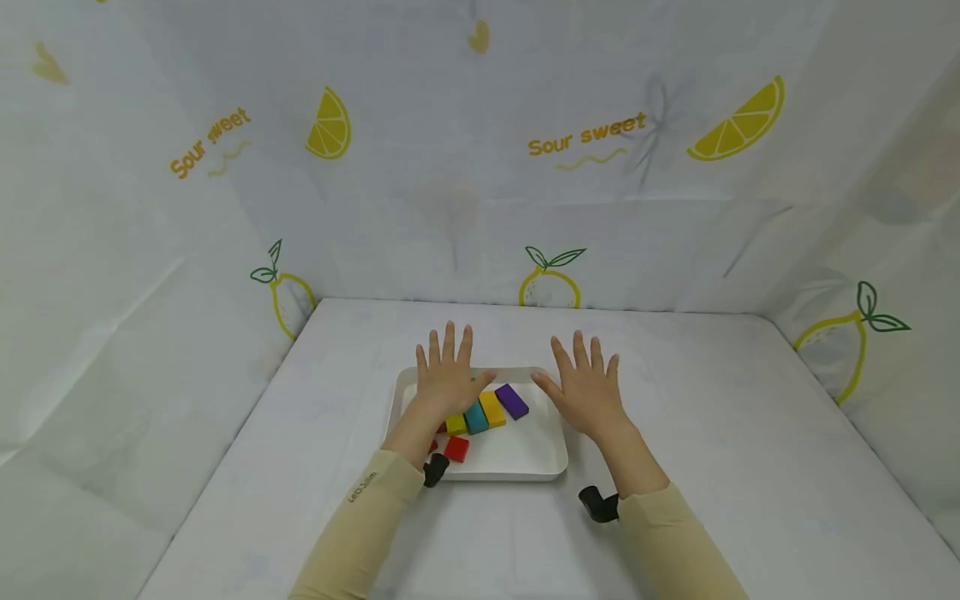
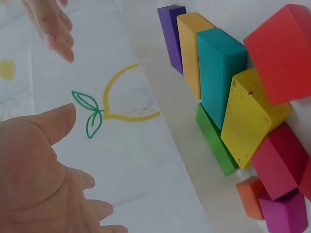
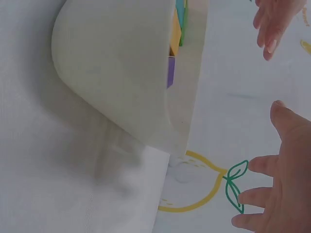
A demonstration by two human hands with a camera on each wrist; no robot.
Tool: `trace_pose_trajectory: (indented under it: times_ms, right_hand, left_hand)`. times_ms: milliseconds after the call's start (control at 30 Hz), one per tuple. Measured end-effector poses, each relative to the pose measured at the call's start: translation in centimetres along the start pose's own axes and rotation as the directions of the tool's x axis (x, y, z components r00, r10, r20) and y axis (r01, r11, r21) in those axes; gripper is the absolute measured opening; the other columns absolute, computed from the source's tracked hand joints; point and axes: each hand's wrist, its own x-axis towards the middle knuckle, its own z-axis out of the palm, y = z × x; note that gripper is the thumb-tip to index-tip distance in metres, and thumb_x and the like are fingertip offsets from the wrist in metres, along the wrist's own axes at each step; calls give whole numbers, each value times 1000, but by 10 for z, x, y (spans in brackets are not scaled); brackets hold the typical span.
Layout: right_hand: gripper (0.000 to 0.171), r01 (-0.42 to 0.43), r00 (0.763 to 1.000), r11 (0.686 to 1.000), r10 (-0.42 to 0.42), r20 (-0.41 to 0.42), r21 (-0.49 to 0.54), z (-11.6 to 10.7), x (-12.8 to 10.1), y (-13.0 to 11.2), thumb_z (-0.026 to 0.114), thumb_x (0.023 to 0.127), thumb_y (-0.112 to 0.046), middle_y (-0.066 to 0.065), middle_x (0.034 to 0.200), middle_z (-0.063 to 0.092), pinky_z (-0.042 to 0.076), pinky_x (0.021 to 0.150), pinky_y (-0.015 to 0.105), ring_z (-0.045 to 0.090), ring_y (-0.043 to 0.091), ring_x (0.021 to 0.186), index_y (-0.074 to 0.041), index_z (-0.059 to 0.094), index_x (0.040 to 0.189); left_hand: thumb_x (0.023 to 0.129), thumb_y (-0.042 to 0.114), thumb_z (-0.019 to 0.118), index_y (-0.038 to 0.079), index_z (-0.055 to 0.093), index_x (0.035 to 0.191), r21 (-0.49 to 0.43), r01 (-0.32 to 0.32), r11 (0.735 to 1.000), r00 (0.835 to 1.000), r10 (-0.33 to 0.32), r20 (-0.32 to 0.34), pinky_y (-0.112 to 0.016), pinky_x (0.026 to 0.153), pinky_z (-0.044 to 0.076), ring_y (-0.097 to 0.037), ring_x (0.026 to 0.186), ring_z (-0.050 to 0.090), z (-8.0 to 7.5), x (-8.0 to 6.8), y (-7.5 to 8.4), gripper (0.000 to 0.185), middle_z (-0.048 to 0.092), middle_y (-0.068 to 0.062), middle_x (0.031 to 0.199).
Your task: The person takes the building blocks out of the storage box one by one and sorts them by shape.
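Observation:
A white tray (image 1: 525, 471) sits mid-table and holds several coloured blocks. Among them, a purple block (image 1: 512, 401), an orange-yellow block (image 1: 492, 409), a teal block (image 1: 476, 417) and a yellow block (image 1: 455, 424) lie in a row, with a red block (image 1: 456, 448) in front. My left hand (image 1: 447, 379) hovers flat over the tray's left half with fingers spread, holding nothing. My right hand (image 1: 587, 392) is flat and spread beside the tray's right edge, also holding nothing. In the left wrist view a green block (image 2: 214, 141) lies under the teal block (image 2: 218, 73), beside my left palm (image 2: 34, 174).
White cloth walls (image 1: 450, 167) printed with lemons enclose the table on the left, back and right. The table (image 1: 712, 433) is covered in white cloth. Black wrist cameras (image 1: 598, 504) stick out from both sleeves. In the right wrist view the tray's outer wall (image 3: 121, 73) is close.

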Motion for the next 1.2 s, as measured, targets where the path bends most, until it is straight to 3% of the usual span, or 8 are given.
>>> trace_pose_trajectory:
  times_ms: [200, 433, 567, 733, 967, 1067, 1200]
  right_hand:
    - [77, 27, 1000, 998, -26, -14, 65, -4, -3, -6, 42, 99, -58, 28, 162, 22, 12, 122, 68, 16, 50, 151, -6, 29, 155]
    - [68, 1, 1000, 973, 1, -9, 230, 1, -9, -16, 47, 101, -50, 23, 155, 40, 35, 116, 60, 37, 43, 144, -3, 40, 149]
    - [61, -22, 1000, 931, 25, -2, 365, 5, -14, -23, 51, 100, -44, 20, 150, 48, 37, 116, 58, 43, 41, 141, -3, 45, 146]
    - [54, -48, 999, 889, 49, 9, 455, 12, -17, -29, 54, 100, -38, 18, 148, 52, 38, 116, 56, 45, 39, 141, -5, 50, 143]
    - [50, -53, 998, 861, 54, 14, 506, 20, -21, -36, 56, 100, -34, 16, 146, 55, 42, 113, 54, 50, 37, 137, -5, 53, 140]
    - [49, -59, 998, 850, 61, 13, 524, 22, -23, -37, 57, 100, -33, 16, 144, 57, 46, 109, 54, 54, 37, 133, -5, 53, 140]
    - [49, -67, 997, 831, 69, 18, 552, 24, -24, -38, 58, 99, -31, 16, 142, 58, 49, 106, 54, 56, 38, 130, -5, 53, 140]
  left_hand:
    - [99, 50, 48, 14, 5, 160, -98, -10, 995, 1000, 10, -5, -61, 126, 2, -43, 155, -1, -5, -2, -13, 83, -2, -18, 168]
    - [98, 44, 53, 3, 5, 159, -263, -22, 964, 1000, 25, 8, -63, 125, 9, -47, 154, 2, -10, -16, -45, 87, -1, -25, 166]
    - [100, 38, 51, 0, 2, 158, -405, 9, 914, 999, 6, 36, -66, 123, 9, -46, 154, -1, -8, -27, -69, 85, -3, -25, 166]
    - [101, 34, 49, -1, 1, 158, -539, 95, 837, 994, -55, 89, -64, 122, 10, -45, 154, 3, -3, -40, -91, 82, 0, -24, 166]
    - [102, 38, 46, 6, 5, 159, -626, 240, 742, 971, -176, 162, -70, 117, 19, -48, 151, 14, 15, -57, -110, 78, 12, -25, 165]
    - [102, 35, 46, 5, 7, 159, -664, 246, 706, 969, -189, 157, -69, 117, 19, -48, 151, 15, 23, -61, -116, 75, 14, -26, 164]
    - [103, 25, 46, 0, 11, 157, -729, 199, 655, 979, -164, 121, -59, 123, 16, -43, 153, 15, 31, -65, -120, 69, 14, -25, 164]
